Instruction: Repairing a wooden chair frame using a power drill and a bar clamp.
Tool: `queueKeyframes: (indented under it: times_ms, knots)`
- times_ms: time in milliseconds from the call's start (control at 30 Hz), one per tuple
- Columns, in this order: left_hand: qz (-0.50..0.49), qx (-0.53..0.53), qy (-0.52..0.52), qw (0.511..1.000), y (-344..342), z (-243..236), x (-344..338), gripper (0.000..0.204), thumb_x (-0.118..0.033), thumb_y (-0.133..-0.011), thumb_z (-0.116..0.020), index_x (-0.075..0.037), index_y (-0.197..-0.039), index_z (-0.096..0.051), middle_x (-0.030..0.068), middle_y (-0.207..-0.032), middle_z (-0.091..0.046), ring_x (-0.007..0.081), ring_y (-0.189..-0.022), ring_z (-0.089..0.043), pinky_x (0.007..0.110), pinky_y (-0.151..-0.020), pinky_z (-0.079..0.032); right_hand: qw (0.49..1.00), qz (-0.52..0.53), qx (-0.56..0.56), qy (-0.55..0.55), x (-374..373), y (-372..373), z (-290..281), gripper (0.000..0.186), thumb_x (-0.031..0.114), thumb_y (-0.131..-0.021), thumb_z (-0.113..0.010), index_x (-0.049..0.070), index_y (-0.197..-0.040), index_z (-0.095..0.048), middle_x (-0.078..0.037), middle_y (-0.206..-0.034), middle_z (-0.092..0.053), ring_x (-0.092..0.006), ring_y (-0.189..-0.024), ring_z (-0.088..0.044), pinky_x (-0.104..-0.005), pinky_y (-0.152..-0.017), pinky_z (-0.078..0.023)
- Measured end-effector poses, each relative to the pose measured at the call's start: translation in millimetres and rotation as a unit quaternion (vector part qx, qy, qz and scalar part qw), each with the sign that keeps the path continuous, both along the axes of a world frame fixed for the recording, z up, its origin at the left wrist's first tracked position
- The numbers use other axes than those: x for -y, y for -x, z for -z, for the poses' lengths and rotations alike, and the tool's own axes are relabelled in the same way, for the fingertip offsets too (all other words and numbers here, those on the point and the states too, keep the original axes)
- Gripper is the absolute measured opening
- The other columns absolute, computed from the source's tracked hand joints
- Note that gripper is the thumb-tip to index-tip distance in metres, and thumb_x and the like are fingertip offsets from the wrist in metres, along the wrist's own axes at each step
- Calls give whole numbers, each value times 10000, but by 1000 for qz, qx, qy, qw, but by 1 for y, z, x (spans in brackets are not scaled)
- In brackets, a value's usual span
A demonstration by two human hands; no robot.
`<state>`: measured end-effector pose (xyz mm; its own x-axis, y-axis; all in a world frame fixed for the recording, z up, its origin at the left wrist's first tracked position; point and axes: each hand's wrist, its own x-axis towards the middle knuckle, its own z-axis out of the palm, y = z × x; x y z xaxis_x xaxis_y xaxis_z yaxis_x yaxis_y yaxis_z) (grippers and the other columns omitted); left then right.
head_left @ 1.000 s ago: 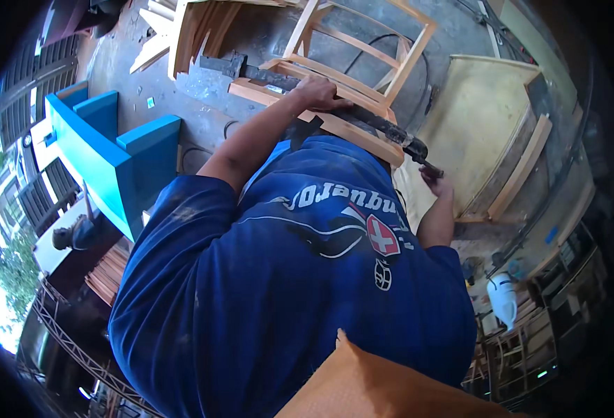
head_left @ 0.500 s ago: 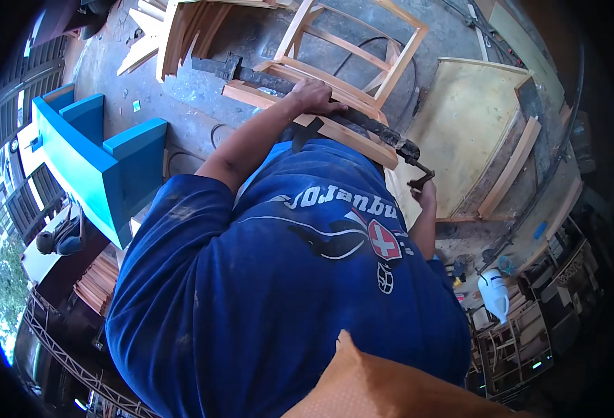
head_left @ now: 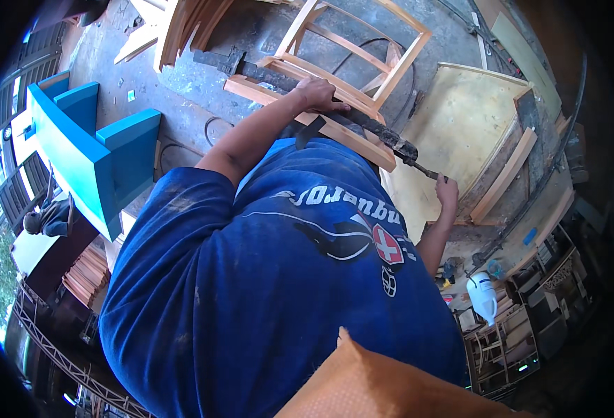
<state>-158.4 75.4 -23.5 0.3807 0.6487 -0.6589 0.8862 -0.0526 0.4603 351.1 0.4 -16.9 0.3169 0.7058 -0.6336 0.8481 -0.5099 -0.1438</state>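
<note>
Item: bar clamp, long, dark metal, with a crank handle (head_left: 272, 76). It is laid lengthwise along the top of a pale wooden chair frame with open rails (head_left: 349, 47), just behind a thick, straight pale wooden rail (head_left: 352, 139) at the wearer's waist.

Hands, 2. The left hand (head_left: 317, 95) is curled over the bar near its middle, fingers wrapped, thumb laid along it. The right hand (head_left: 447, 189) is nearly closed, the handle's outer end being pinched at the fingertips; the palm is not seen.

Hazards, 4, as judged:
1. Slip of the handle: caused by so slight a fingertip hold; knuckles could be knocked.
2. Skewing of the clamp: caused by uneven pressure, should the bar be tipped under the left hand. Whether its ends are seated squarely cannot be told.
3. Dented or split wood: caused by overtightening, since no padding can be made out between metal and timber.
4. Snagging: caused by the small black flap (head_left: 310, 132) hanging at the rail, close to the blue cotton T-shirt (head_left: 307, 279).

Adjacent: a broad, flat, tan board (head_left: 453, 132), near the right hand, could be scuffed if the clamp were dropped.
</note>
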Motion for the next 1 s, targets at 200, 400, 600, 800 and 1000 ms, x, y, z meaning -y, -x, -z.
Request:
queueKeyframes:
  times_ms: [200,400,600,800,1000]
  knots:
    - [0,-5,3,1000,-1,-3,1,861,-788,-794,-430,23,-835,-716,223,-929,-689,348,-948,-661,445,-846,-497,991,-114,-30,65,-15,-4,3,416,357,-944,-535,9,-729,-607,-88,-625,-596,-188,-526,-583,-365,-531,-462]
    - [6,-13,3,1000,-2,-7,1,863,-789,-798,-427,23,-841,-717,221,-934,-691,341,-950,-665,441,-850,-500,996,-52,-27,-66,-27,24,13,350,309,-952,-479,-32,-977,-555,-184,-742,-623,-247,-582,-663,-372,-524,-529]
    - [8,-5,-38,999,-2,-3,4,861,-791,-808,-415,17,-786,-712,191,-837,-691,310,-846,-678,437,-779,-505,996,0,-86,-23,-59,38,31,363,245,-941,-459,-19,-1184,-406,-197,-819,-611,-254,-464,-604,-333,-380,-501]
    - [7,-10,-39,999,-3,0,5,880,-801,-800,-408,25,-803,-711,208,-864,-692,335,-882,-675,444,-802,-504,993,-32,-61,97,-81,36,50,450,309,-924,-524,13,-1244,-415,-193,-806,-626,-259,-521,-623,-344,-411,-505]
    - [17,-36,-13,999,-4,0,2,874,-818,-770,-427,-1,-858,-724,204,-950,-697,332,-957,-668,435,-849,-504,922,245,-227,196,-57,17,37,584,558,-945,-444,37,-1173,-576,-115,-759,-636,-205,-561,-618,-328,-504,-512]
